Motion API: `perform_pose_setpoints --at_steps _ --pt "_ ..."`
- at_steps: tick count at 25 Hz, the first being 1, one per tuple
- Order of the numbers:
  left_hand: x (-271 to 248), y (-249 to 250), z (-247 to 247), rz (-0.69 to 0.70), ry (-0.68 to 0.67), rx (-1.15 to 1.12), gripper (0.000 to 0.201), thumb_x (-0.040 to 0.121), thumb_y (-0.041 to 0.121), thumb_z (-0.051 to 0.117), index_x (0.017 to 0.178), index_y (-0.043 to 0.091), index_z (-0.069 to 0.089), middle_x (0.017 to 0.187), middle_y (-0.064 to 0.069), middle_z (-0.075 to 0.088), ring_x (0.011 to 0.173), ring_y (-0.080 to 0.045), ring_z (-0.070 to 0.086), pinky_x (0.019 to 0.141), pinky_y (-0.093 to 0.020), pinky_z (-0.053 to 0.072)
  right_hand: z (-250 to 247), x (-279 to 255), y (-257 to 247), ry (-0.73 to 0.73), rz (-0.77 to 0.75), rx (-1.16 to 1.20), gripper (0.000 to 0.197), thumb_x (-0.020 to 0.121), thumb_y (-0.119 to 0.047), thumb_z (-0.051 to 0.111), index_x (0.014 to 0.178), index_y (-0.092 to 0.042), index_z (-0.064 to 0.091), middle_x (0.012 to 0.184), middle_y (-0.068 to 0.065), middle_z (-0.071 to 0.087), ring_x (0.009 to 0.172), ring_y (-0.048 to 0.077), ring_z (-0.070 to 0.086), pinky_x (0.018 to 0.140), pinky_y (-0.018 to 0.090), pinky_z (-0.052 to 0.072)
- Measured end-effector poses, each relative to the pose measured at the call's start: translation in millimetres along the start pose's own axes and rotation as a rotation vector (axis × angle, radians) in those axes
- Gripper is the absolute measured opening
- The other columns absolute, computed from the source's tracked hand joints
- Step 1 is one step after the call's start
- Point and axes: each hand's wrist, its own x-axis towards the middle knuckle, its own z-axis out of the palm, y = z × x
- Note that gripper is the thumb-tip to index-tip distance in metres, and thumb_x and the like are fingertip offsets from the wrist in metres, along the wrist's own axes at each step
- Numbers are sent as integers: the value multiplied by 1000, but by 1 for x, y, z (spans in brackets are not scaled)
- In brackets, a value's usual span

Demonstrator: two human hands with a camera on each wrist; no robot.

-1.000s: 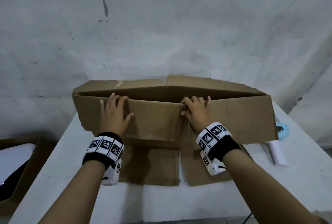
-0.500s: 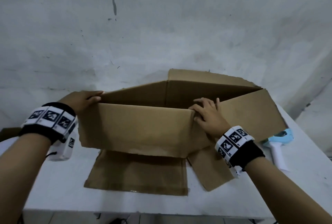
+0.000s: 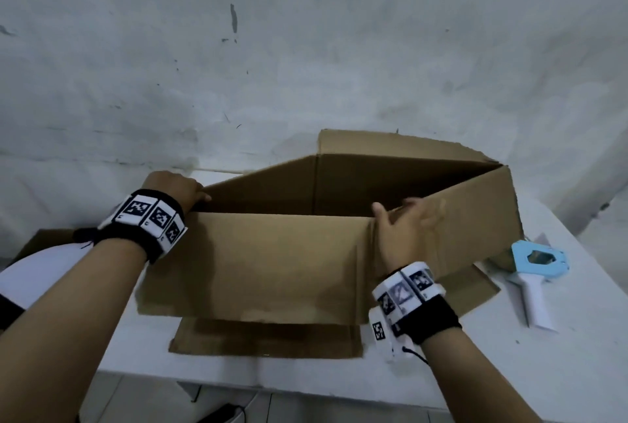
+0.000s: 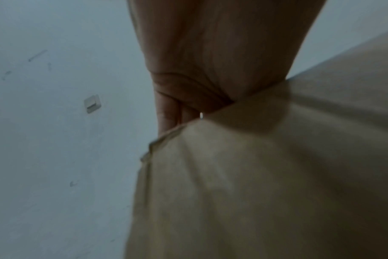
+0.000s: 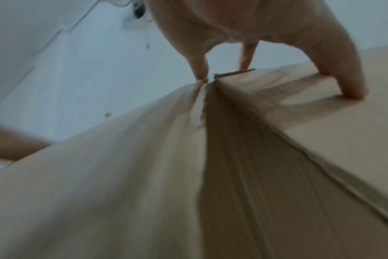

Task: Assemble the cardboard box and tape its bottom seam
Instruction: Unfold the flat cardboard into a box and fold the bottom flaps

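Head view: a cardboard box (image 3: 272,263) stands half-opened on the white table (image 3: 509,371), a tape dispenser (image 3: 533,273) near the right edge. The left hand (image 3: 173,190) grips its left corner.

Right wrist view: the right hand (image 5: 255,35) presses spread, straight fingers (image 5: 198,64) on the box's right fold.

Nothing readable anywhere, honestly. No print, label or brand on the cardboard box (image 3: 272,263), neither by the left hand (image 3: 175,190) gripping its top corner nor by the right hand (image 3: 406,235) at the fold. Only black-and-white square code markers on the wristbands (image 3: 151,218), just behind each hand, no letters or numbers in them. Tape dispenser (image 3: 537,273) off past the right hand: plain too.
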Motion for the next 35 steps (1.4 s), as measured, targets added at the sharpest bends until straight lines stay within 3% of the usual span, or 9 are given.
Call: perform_pose_setpoints --at_steps 2,6,12,17,22,27,30,33,35 --pt "-4 -1 5 -21 -15 -73 44 97 46 30 120 23 59 112 -6 66 103 -22 62 86 -30 46 -3 18 9 -29 164 155 92 79 -40 65 148 -14 9 157 17 7 144 35 13 113 49 21" --pt "-13 -10 13 -145 -60 -312 45 98 41 33 113 10 61 110 -16 65 101 -29 61 86 -33 45 4 30 10 -239 173 166 63 76 -32 58 129 0 44 119 18 60 100 30 55 87 35 42" --pt "-26 -21 26 -145 -145 -795 40 96 30 45 118 0 60 118 -23 62 99 -33 59 84 -33 40 -1 27 -2 -291 115 -76 50 89 -22 42 134 -3 35 116 22 59 104 40 56 91 42 46" --pt "-44 -26 33 -313 76 -884 40 95 33 45 110 1 65 109 -26 65 99 -38 60 90 -40 45 -27 11 -12 -309 -102 -91 31 92 -12 40 119 -3 52 119 22 61 107 37 56 91 37 42" --pt "-56 -60 -13 -418 265 -928 42 94 28 47 99 -9 66 106 -33 63 98 -44 59 87 -44 45 -68 6 -50 -311 -328 43 41 86 -5 38 120 -12 58 114 15 66 102 33 60 91 51 49" --pt "-73 -82 -61 -419 365 -933 41 93 33 48 100 -3 67 105 -29 64 97 -43 59 88 -44 45 -74 15 -68 -230 -358 177 60 72 -30 35 129 -23 53 126 8 63 109 25 59 96 54 47" --pt "-77 -74 -80 -394 394 -956 41 93 33 48 108 0 66 111 -28 63 101 -42 59 92 -44 44 -82 25 -72 -132 -321 207 64 70 -31 32 130 -22 53 123 7 64 97 17 51 97 51 47" --pt "-76 -57 -85 -392 396 -1004 41 94 32 48 114 1 63 116 -28 62 105 -42 57 93 -42 43 -93 31 -73 -108 -316 218 67 66 -28 30 129 -20 54 99 -3 54 89 16 42 83 38 42" --pt "-76 -50 -89 -397 426 -1028 42 94 33 48 115 -1 63 116 -29 62 105 -43 57 92 -43 43 -99 32 -72 -87 -338 237 66 67 -27 31 128 -22 55 104 -4 60 90 16 45 82 39 42"
